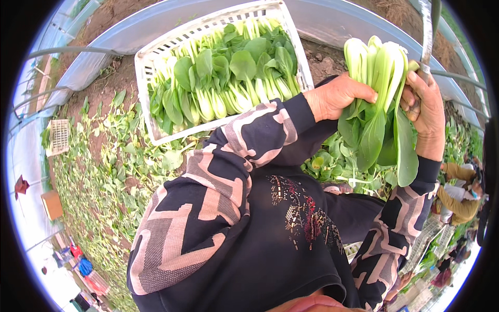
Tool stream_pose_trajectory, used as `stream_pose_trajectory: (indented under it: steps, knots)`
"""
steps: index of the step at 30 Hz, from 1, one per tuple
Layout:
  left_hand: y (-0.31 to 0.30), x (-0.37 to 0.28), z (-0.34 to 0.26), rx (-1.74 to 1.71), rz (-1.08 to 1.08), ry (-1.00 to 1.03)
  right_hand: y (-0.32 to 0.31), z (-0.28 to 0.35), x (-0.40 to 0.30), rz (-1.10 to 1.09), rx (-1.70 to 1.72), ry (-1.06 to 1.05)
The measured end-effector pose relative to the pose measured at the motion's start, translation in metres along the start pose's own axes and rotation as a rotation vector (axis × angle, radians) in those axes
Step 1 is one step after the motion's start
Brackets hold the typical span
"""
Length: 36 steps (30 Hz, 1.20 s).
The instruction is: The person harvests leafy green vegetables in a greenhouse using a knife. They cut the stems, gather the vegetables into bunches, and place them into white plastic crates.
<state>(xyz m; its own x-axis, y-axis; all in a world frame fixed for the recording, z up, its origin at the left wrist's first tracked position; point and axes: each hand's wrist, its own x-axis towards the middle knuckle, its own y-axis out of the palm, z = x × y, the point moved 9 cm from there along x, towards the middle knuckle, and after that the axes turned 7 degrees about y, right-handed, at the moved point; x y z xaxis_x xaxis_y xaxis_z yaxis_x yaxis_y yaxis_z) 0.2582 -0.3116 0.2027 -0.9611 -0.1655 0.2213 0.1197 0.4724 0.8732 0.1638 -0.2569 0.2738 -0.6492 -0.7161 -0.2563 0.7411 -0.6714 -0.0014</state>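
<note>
A bunch of bok choy (384, 78) is held upright, white-green bases up and leaves hanging down. My left hand (337, 97) is closed around its stalks, thumb across the front. At the bunch's right side, the curled fingers of my right hand (425, 103) press on the outer stalks, with a short green stalk end by the index finger. Whether that hand also holds the whitish rod (426, 39) above it cannot be told. Left of my hands stands a white plastic crate (141, 93) packed with rows of bok choy (243, 70).
Cut leaves (113, 156) litter the soil on the left, where a smaller crate (59, 136) and a cardboard box (52, 204) stand. Plastic sheeting (156, 23) runs behind the large crate. A co-worker (462, 195) crouches at the far right, near more crates (423, 241).
</note>
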Motion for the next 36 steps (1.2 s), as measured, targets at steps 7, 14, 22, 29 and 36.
stream_pose_trajectory:
  steps: [7,14,22,29,36]
  knots:
    - [-0.014,-0.007,-0.013,-0.159,-0.128,0.079,0.008,0.023,-0.008,-0.107,0.057,-0.246]
    - [-0.033,-0.009,-0.045,-0.208,-0.204,0.257,0.0,0.062,-0.063,-0.115,0.341,-0.737]
    - [-0.053,-0.031,-0.098,-0.03,-0.338,0.45,-0.149,0.028,-0.097,-0.367,0.544,-0.712]
    - [-0.049,-0.114,-0.183,0.544,-0.479,0.745,-0.248,-0.113,-0.078,-0.818,-0.062,-0.098]
    - [0.017,-0.236,-0.296,1.352,-0.904,0.85,-0.238,-0.169,-0.072,-0.757,-0.104,0.074]
